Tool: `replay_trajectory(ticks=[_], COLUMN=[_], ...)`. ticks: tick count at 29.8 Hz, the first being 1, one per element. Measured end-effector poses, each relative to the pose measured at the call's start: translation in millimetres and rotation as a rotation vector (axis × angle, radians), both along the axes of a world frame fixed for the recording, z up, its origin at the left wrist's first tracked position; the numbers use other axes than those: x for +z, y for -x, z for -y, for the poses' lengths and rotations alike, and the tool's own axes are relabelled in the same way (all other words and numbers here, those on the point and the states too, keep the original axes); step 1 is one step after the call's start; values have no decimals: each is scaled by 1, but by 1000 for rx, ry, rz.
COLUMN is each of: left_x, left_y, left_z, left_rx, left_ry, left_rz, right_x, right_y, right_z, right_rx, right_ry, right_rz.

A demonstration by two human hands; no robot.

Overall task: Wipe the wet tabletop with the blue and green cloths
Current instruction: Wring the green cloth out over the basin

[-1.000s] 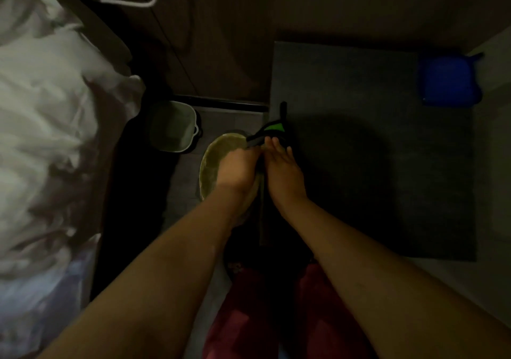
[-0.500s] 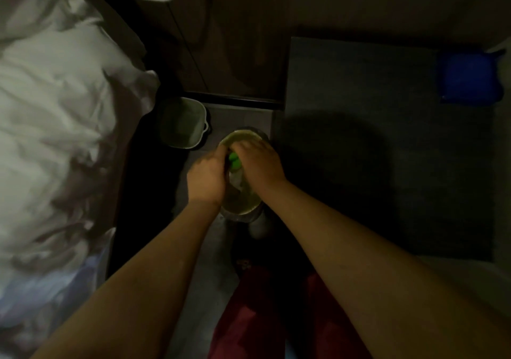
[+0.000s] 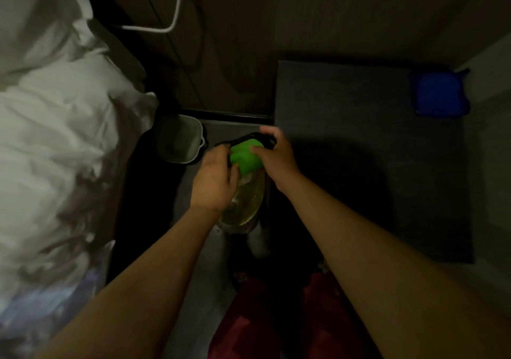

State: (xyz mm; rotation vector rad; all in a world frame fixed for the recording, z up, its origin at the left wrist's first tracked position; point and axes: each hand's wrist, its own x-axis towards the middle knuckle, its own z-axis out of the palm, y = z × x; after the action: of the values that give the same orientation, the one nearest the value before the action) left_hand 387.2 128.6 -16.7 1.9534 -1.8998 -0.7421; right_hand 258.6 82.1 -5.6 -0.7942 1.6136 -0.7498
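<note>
While both hands close on it, the green cloth [image 3: 246,155] is bunched into a bright wad held in the air just off the left edge of the dark tabletop [image 3: 359,179], not touching the surface. A black strip runs along the cloth's far side and arcs between the two hands. The left hand [image 3: 214,181] grips the wad from the left with its fingers curled round the fabric, and the right hand [image 3: 276,155] pinches it from the right, fingers bent over the top and onto the black strip. Directly under the hands stands a round yellowish bowl [image 3: 249,204] on the floor beside the tabletop; the light is too dim to tell what it holds. The blue cloth [image 3: 438,93] lies folded at the far right corner of the tabletop, well apart from both hands. Left of the bowl is a pale grey container [image 3: 179,139], and beyond it a heap of white bedding [image 3: 55,137]. A white cable [image 3: 172,18] loops across the dark wood beyond. Red trousers [image 3: 262,320] show between the forearms at the near edge.
</note>
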Motion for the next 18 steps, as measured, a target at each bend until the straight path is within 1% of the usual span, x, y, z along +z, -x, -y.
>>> replay_trajectory(ticks=[2,4,5,6,8,9,10,11,13,15,17,18], left_x=[8,12,10,6,-2,-6,-10,-14,-20,-25,-31,-33], left_y=[15,34,44,53,68,75,81,87,97,105,108,108], left_z=[2,0,-3,-7,-15,-19,-23,-25,-28,-27,-26,-25], left_rx=[-44,-113,-167,-225,-298,-312,-332,-364,-435,-464,-479,-488], left_ry=[68,122,148,165,126,91,62,48,11,-79,-151,-178], left_rz=[-57,-121,-114,-80,-13,14,43,80,161,217,290,318], right_x=[13,19,18,15,6,4,1,-4,-14,-24,-33,-36], right_y=[15,36,49,62,87,95,100,104,103,97,93,94], right_z=[-2,-14,-22,-33,-54,-63,-69,-72,-72,-68,-63,-59], right_rx=[-36,-78,-77,-51,108,218,314,392,563,785,939,979], right_ry=[143,198,176,101,-176,-268,-270,-195,20,157,176,157], right_rz=[-88,-237,-328,-434,-714,-848,-961,-1040,-1079,-1034,-986,-969])
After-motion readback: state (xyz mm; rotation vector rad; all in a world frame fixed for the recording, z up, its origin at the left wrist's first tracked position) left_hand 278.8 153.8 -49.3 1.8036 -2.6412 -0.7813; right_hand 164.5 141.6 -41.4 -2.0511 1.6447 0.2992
